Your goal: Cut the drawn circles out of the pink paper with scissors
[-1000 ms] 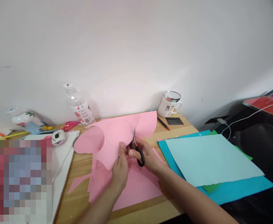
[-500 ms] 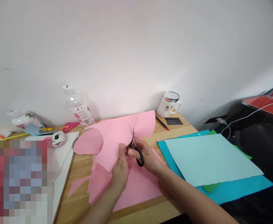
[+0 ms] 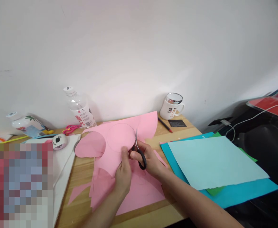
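Note:
My left hand (image 3: 124, 171) pinches the lower edge of a pink paper sheet (image 3: 112, 160), thumb on top. A thin circle outline is drawn on that sheet. In my right hand (image 3: 148, 158) is a pair of scissors (image 3: 142, 158) with black handles; its metal blades point away from me, at the right side of the drawn circle. Beneath lie more pink sheets (image 3: 139, 196). Rounded pink cut-outs (image 3: 90, 144) rest to the left, and a pointed pink scrap (image 3: 78, 191) lies nearer to me.
Against the wall stand a clear bottle (image 3: 78, 106) and a white mug (image 3: 171, 109). A black pencil (image 3: 164, 124) and a dark card (image 3: 177, 123) lie near the mug. Blue and green sheets (image 3: 217, 161) are stacked at right. Pink scissors (image 3: 71, 129) sit at left.
The pink sheet has shifted very slightly, and my left hand is a touch lower. The scissors and my right hand stay almost where they were.

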`<state>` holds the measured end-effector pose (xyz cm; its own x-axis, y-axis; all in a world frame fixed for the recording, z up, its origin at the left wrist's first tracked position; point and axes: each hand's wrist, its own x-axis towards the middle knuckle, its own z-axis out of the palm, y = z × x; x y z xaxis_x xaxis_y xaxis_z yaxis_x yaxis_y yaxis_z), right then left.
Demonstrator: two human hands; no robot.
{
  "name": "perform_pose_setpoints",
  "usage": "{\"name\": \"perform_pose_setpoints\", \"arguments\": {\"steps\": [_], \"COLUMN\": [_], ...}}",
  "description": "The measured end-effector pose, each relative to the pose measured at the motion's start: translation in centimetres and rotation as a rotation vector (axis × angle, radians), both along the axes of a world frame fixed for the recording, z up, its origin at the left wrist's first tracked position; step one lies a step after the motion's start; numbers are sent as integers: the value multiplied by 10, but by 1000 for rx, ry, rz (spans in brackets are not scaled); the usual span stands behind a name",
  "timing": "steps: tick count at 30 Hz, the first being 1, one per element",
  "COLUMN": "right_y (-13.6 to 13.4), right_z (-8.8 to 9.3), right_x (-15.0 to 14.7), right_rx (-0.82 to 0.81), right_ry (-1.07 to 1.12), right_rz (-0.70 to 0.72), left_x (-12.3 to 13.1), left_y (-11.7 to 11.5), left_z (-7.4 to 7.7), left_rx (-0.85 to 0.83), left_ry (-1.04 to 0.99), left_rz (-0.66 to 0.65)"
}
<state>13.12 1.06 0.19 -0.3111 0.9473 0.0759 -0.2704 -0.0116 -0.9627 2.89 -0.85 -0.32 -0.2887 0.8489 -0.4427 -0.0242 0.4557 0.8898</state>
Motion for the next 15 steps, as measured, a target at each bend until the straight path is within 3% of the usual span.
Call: {"name": "perform_pose_setpoints", "arguments": {"steps": [15], "right_y": [-1], "right_z": [10], "right_x": [0], "right_rx": [-58], "right_ry": [-124], "right_rz": [-62], "left_x": [-1], "left_y": [1], "left_z": [1], "left_rx": [-13], "left_ry": [27], "left_rz": [6]}}
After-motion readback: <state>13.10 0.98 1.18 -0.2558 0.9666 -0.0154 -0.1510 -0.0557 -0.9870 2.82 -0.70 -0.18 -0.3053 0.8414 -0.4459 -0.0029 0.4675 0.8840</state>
